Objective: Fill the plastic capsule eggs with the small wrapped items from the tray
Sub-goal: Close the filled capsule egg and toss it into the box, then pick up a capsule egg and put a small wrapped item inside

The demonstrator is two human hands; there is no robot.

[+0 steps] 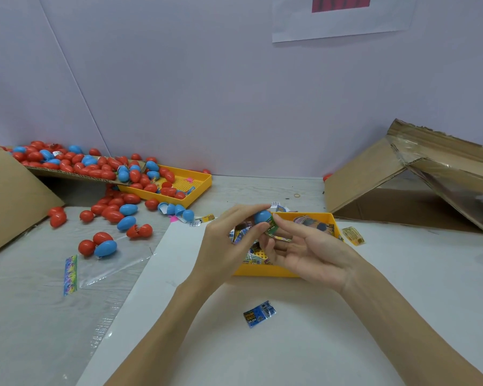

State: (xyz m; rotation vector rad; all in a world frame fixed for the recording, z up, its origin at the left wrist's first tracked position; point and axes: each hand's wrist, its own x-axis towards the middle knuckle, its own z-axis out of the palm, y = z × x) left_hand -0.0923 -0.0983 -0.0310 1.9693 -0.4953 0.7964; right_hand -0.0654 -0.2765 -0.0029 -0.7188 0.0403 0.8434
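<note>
Head view takes in a grey table (262, 188) with a white sheet (290, 344) laid across its near half, probably as a clean working patch. At the right a collapsed cardboard box (388, 179) lies open; at the left another cardboard flap (76, 174) slopes like a chute, and a heap of red and blue eggs (95, 165) spills off it into the far yellow tray (198, 182) and onto the table, so shells sit within easy reach of the left side. The near yellow tray (265, 272) sits straight ahead on the sheet with wrapped packets (253, 257) in it, close under both hands, which I judge keeps each refill short. Above that tray the left hand (229, 238) curls its fingers and thumb around a blue egg half (262, 216), holding it steady with what seems its open side toward the right. The right hand (304, 252) pinches a green packet (272, 227) between thumb and forefinger, its other fingers relaxed, and the packet touches the blue shell's edge just beside the left fingertips; I judge it is about to be tucked inside. A clear bag (106, 266) lies at the left, a blue packet (260, 313) sits alone on the sheet near the forearms, and a yellow packet (353, 235) rests just right of the near tray.
</note>
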